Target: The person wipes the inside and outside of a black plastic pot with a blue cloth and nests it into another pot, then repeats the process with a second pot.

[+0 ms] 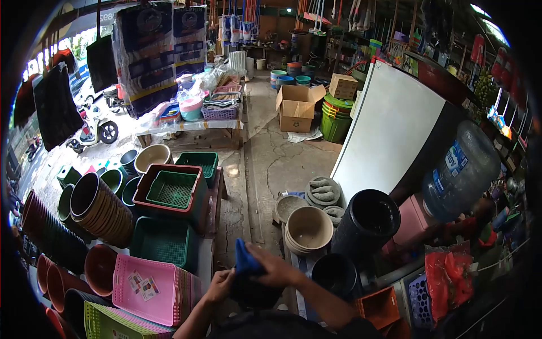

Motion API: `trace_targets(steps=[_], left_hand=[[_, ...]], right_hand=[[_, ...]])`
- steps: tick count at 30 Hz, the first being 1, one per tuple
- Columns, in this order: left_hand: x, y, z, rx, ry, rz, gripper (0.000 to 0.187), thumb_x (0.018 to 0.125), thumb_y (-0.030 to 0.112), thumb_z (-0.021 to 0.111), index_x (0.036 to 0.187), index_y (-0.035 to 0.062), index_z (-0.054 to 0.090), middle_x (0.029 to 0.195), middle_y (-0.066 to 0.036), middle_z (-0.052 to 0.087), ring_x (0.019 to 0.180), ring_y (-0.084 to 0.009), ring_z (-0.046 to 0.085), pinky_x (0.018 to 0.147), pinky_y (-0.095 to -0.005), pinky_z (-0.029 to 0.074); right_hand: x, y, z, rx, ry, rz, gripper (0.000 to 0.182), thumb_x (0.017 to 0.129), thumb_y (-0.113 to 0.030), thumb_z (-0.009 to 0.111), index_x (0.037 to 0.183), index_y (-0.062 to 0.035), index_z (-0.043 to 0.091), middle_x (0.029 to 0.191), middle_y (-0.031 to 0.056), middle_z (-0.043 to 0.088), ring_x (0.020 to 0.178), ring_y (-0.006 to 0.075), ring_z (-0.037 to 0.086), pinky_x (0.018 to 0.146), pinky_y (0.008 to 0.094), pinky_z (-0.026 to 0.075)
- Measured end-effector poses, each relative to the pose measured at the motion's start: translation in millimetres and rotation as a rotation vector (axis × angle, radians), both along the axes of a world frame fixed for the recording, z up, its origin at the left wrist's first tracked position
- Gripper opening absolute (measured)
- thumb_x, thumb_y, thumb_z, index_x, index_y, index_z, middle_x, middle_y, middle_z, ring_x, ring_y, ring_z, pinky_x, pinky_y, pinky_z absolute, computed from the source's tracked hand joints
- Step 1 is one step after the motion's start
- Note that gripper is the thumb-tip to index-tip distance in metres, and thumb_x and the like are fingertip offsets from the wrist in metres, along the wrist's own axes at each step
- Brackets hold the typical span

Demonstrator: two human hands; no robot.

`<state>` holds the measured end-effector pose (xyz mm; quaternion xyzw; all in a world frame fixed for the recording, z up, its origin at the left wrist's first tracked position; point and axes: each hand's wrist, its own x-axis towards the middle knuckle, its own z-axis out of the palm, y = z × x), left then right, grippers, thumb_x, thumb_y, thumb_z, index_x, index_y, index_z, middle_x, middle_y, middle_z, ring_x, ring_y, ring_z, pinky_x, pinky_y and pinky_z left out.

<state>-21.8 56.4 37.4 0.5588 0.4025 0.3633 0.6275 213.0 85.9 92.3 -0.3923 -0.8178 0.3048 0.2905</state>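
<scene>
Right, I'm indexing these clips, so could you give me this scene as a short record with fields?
Left hand: fingers closed at the edge of a blue cloth-like item
Right hand: against the same item; grip unclear
Left side: stacked pink rectangular plastic baskets, near a dark green plastic basket
Right side: stacked cream round pots, near a tall black cylindrical container
Ahead: open brown cardboard box, beside a round green plastic bin

The cracked concrete floor [271, 155] runs back as an aisle toward a dim brown rear wall [276, 25], where a small lamp [289, 10] glows. Daylight floods the open left side (a white motor scooter [92, 129] stands there), brightening a low wooden table [226, 125]; a tall white panel [389, 118] stands at right.
</scene>
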Motion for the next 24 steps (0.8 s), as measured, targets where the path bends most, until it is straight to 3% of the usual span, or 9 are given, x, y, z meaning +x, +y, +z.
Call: trace_targets(steps=[3, 4, 6, 8, 10, 11, 16, 18, 24], left_hand=[[-2.0, -2.3, 1.3, -0.207, -0.341, 0.195, 0.049, 0.102, 0.038, 0.04, 0.106, -0.0057, 0.06, 0.088, -0.009, 0.067, 0.072, -0.0143, 0.063, 0.068, -0.0277, 0.051], [2.1, -2.0, 10.2, -0.325, -0.507, 0.326, 0.05, 0.102, 0.04, 0.039, 0.107, -0.0055, 0.06, 0.089, -0.01, 0.067, 0.071, -0.0159, 0.064, 0.068, -0.0283, 0.052], [15.5, 2.8, 34.7, -0.328, -0.542, 0.372, 0.057, 0.1, 0.047, 0.036, 0.118, -0.0033, 0.055, 0.103, -0.016, 0.065, 0.086, -0.0251, 0.066, 0.079, -0.0365, 0.053], [26.9, 4.8, 49.4, -0.45, -0.927, 0.451, 0.064, 0.098, 0.055, 0.031, 0.129, 0.0003, 0.047, 0.123, -0.021, 0.056, 0.108, -0.0331, 0.06, 0.095, -0.0475, 0.047], [28.5, 14.8, 32.8, -0.431, -0.96, 0.398, 0.07, 0.097, 0.06, 0.025, 0.135, 0.0036, 0.042, 0.136, -0.021, 0.047, 0.122, -0.0362, 0.051, 0.105, -0.0529, 0.037], [30.0, 18.2, 30.6, -0.498, -1.091, 0.362, 0.072, 0.096, 0.061, 0.022, 0.135, 0.0029, 0.042, 0.136, -0.02, 0.047, 0.123, -0.0367, 0.049, 0.106, -0.0516, 0.036], [51.1, 25.6, 33.7, -0.517, -0.916, 0.461, 0.085, 0.092, 0.069, 0.017, 0.138, 0.0006, 0.039, 0.137, -0.019, 0.047, 0.123, -0.0337, 0.049, 0.106, -0.0466, 0.038], [62.3, 20.5, 43.6, -0.562, -0.095, 0.686, 0.093, 0.087, 0.075, 0.017, 0.139, 0.0007, 0.038, 0.133, -0.021, 0.05, 0.12, -0.0325, 0.052, 0.104, -0.0449, 0.04], [53.1, 14.0, 17.8, -0.223, -0.04, 0.113, 0.07, 0.094, 0.059, 0.036, 0.117, -0.004, 0.056, 0.102, -0.014, 0.064, 0.093, -0.0201, 0.062, 0.078, -0.0335, 0.052]], right_hand=[[44.0, 29.1, -6.1, -0.863, 0.172, 0.086, 0.054, 0.097, -0.044, 0.045, 0.138, -0.009, 0.046, 0.135, 0.014, 0.052, 0.125, 0.0305, 0.049, 0.107, 0.0366, 0.036], [48.5, 30.7, -18.4, -0.865, 0.172, 0.086, 0.054, 0.097, -0.044, 0.045, 0.138, -0.009, 0.046, 0.135, 0.014, 0.052, 0.125, 0.0305, 0.049, 0.107, 0.0366, 0.036], [52.5, 25.1, -44.5, -1.351, 1.064, 0.023, 0.051, 0.1, -0.039, 0.041, 0.127, 0.003, 0.053, 0.119, 0.0127, 0.063, 0.108, 0.0229, 0.061, 0.101, 0.0358, 0.043], [28.2, 13.3, -57.2, -1.28, 1.134, -0.138, 0.052, 0.101, -0.037, 0.04, 0.129, 0.0058, 0.049, 0.126, 0.0134, 0.058, 0.116, 0.0239, 0.057, 0.103, 0.0344, 0.04], [0.2, -3.8, -97.1, -0.558, 0.976, -0.449, 0.048, 0.101, -0.027, 0.04, 0.136, 0.0052, 0.042, 0.135, 0.0169, 0.051, 0.125, 0.0261, 0.049, 0.107, 0.0344, 0.036], [0.7, -15.9, -174.0, 0.213, 0.53, -0.339, 0.061, 0.096, -0.033, 0.047, 0.143, 0.0029, 0.032, 0.146, 0.0207, 0.037, 0.137, 0.0301, 0.033, 0.113, 0.0397, 0.025], [-40.9, -54.7, -50.7, 0.336, 0.117, -0.418, 0.085, 0.078, -0.04, 0.062, 0.149, -0.0109, 0.027, 0.155, 0.0162, 0.019, 0.145, 0.0318, 0.01, 0.114, 0.0542, 0.01], [-31.2, -56.3, -46.1, 0.371, -0.152, -0.265, 0.093, 0.071, -0.044, 0.066, 0.15, -0.0167, 0.026, 0.157, 0.0121, 0.015, 0.146, 0.0324, 0.006, 0.113, 0.0578, 0.008], [8.4, -23.4, 15.1, 0.329, -0.44, -0.075, 0.084, 0.071, -0.044, 0.066, 0.146, -0.0227, 0.035, 0.153, 0.0032, 0.031, 0.142, 0.0333, 0.024, 0.112, 0.0526, 0.019]])
